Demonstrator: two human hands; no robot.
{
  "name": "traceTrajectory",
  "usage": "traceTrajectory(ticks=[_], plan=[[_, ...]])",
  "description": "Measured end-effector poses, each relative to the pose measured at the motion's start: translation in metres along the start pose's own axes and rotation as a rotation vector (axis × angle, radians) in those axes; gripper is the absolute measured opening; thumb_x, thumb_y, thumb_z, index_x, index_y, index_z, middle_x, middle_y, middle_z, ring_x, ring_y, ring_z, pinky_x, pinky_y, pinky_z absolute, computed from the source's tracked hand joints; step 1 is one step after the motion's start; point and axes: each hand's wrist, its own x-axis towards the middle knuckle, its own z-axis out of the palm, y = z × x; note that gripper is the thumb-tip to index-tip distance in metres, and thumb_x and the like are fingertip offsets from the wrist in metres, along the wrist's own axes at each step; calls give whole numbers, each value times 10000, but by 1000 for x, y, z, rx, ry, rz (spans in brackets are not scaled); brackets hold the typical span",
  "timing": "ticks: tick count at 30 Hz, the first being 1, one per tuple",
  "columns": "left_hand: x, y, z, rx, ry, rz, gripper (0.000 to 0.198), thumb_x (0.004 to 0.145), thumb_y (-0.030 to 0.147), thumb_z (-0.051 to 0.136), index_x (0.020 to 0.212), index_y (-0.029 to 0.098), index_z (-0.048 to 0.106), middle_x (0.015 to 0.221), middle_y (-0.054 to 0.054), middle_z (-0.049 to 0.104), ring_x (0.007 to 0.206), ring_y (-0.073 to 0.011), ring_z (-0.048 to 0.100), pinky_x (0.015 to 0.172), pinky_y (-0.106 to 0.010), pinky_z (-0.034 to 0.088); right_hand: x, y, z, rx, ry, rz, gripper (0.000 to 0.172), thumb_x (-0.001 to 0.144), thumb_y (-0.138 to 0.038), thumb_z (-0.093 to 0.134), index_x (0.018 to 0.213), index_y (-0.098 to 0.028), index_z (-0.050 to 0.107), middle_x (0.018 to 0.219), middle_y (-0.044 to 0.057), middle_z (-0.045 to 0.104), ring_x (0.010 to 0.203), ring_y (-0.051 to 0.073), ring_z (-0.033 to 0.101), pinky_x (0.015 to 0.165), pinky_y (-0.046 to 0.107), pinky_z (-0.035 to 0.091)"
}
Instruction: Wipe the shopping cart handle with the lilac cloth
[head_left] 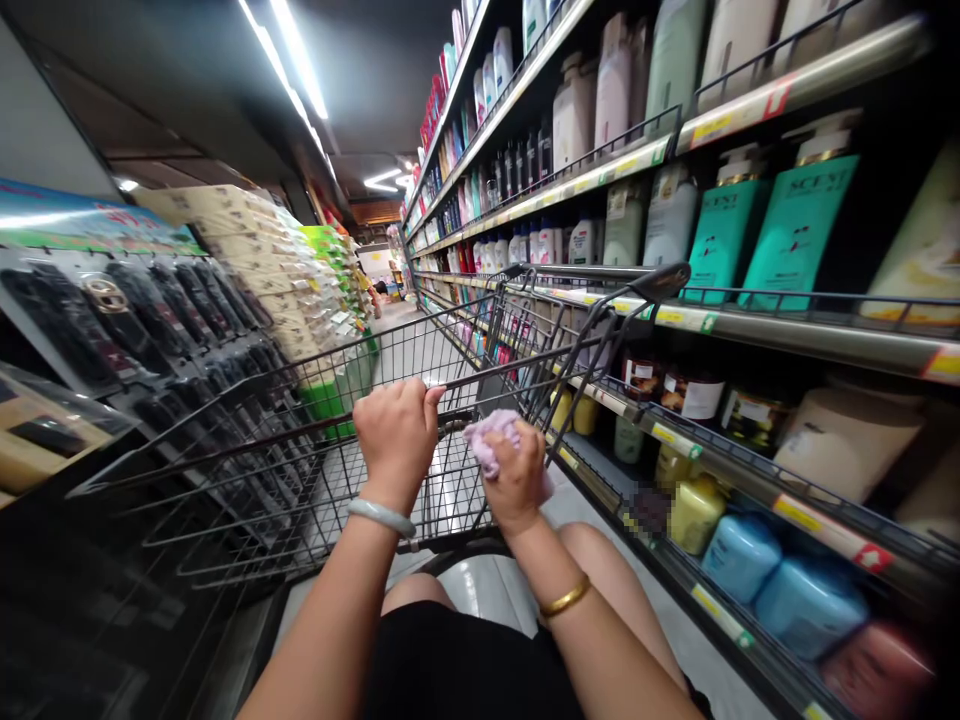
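A dark wire shopping cart stands across the aisle in front of my knees. My left hand, with a pale bangle at the wrist, is closed round the upper rim of its near side. Bunched in my right hand is a light purple cloth, its folds showing above the curled fingers. That hand is just right of the left one, close to the cart's wires; whether the cloth touches them I cannot tell. The cart's handle points toward the shelves on the right.
Shelves on the right hold several rows of bottles, among them turquoise pump bottles and blue bottles low down. Packaged dark goods hang on the left. Behind them rises a stack of beige packs. The grey aisle floor runs back between.
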Motion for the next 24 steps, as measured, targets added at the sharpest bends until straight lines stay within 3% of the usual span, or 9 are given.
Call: traceTrajectory(ticks=[3, 6, 10, 13, 17, 20, 24], plan=[[1, -1, 2, -6, 0, 1, 485, 1053, 525, 319, 792, 213, 584, 812, -72, 668, 807, -252, 552, 690, -382, 210, -26, -9, 3, 14, -122, 9, 314, 790, -97, 595, 1027, -250, 732, 1185, 109, 524, 1029, 264, 494, 871, 440, 532], [1, -4, 3, -15, -4, -1, 472, 1053, 516, 331, 794, 211, 581, 822, -72, 672, 813, -251, 555, 694, -382, 216, -22, -7, -3, 94, -197, 23, 303, 792, -90, 596, 1013, -245, 734, 1144, 98, 545, 1019, 249, 516, 868, 412, 538], [1, -6, 2, -16, -16, -5, 467, 1051, 514, 341, 794, 211, 586, 822, -70, 672, 818, -252, 558, 695, -383, 219, 1, 9, -12, 136, -49, 65, 325, 778, -78, 583, 1032, -236, 707, 1181, 93, 514, 1091, 249, 534, 926, 430, 534], [1, -6, 1, -21, -19, -4, 474, 1050, 519, 336, 801, 210, 595, 829, -74, 678, 819, -253, 557, 694, -382, 218, -2, 14, -15, 41, 6, 37, 335, 786, -86, 596, 1061, -247, 702, 1239, 106, 500, 1105, 268, 519, 924, 454, 526], [1, -4, -1, -36, -30, -7, 478, 1049, 515, 332, 813, 205, 609, 834, -85, 685, 813, -258, 556, 689, -378, 212, -16, 13, -20, -1, -224, -164, 279, 811, -85, 625, 982, -282, 726, 1167, 74, 591, 983, 241, 514, 804, 376, 511], [1, -3, -2, -42, -31, -6, 471, 1048, 512, 341, 811, 208, 611, 830, -84, 683, 812, -260, 558, 688, -378, 214, 10, 18, -31, 56, -214, -138, 244, 837, -87, 611, 957, -263, 730, 1119, 66, 591, 971, 220, 519, 803, 353, 503], [-1, -2, -4, -61, -27, -9, 467, 1047, 516, 346, 818, 211, 615, 844, -83, 686, 825, -259, 568, 693, -380, 222, 78, 28, -40, 20, 89, -74, 218, 840, -183, 654, 1036, -238, 731, 1162, 92, 533, 1075, 256, 524, 898, 417, 494]])
